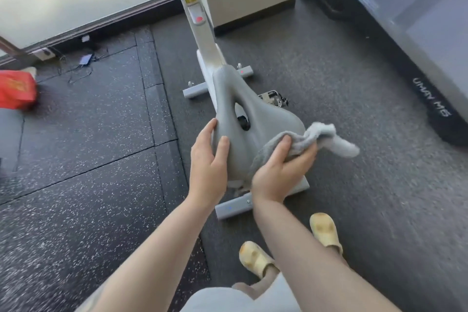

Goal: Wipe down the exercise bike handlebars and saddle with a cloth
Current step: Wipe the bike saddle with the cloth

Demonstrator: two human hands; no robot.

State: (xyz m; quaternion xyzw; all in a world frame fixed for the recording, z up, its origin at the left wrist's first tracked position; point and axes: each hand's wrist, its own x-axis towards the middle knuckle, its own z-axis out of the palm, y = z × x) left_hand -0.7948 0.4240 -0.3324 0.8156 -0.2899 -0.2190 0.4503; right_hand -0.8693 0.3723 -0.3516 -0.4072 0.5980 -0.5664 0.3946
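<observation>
Saddle wipe in progress: brace left, sweep right

Floor [101,159]: dark speckled rubber matting, carries everything in view. Treadmill [417,45] stands off to the right, well apart from the work and not involved.

Exercise bike [202,40]: pale frame rising to the seat post, base feet resting on the matting. Handlebars not in view from this angle; cannot tell their condition from here.

Saddle [253,119]: grey, with a centre cut-out, nose pointing away from the person, wide rear nearest. This is the surface in hand.

Cloth [326,139]: grey, bunched, lying over the right rear flank of the saddle with a loose tail hanging off the edge.

Hands: left hand [209,159] lies against the saddle's left flank, fingers fairly straight, bracing it and carrying nothing. Right hand [278,172] holds the cloth, fingers curled over it and pressing it to the saddle.

Judgement on technique:
1. Keep the left-hand brace so the saddle does not swivel under pressure.
2. Flatten the cloth under the palm; a bunched wad likely touches only a narrow strip.
3. Sweep rear to nose in overlapping passes, then round the cut-out rim and both side edges.
4. Gather in the dangling tail so it does not drag on the frame.
</observation>
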